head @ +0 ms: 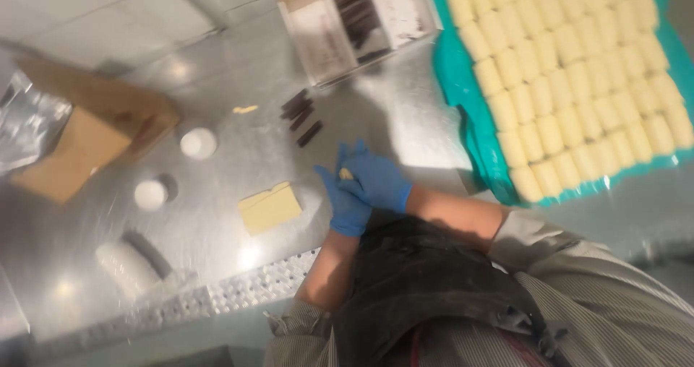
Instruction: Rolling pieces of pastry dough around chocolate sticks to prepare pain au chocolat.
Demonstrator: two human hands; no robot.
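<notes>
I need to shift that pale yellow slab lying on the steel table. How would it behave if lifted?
The pale yellow slab looks thin and flat, so probably light and floppy. A cut already shows at one edge, so it may tear.

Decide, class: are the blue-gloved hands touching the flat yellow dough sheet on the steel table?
Apart. The head view shows bare steel table between the yellow dough sheet and the left hand; the right hand lies farther off.

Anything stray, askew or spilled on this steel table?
A small yellowish scrap lies alone on the bare steel table, apart from the flat dough sheet. A few dark sticks lie loose and unaligned outside the clear box. The rolled pieces sit in tidy rows. Both gloved hands, left and right, pinch a dough bit.
</notes>
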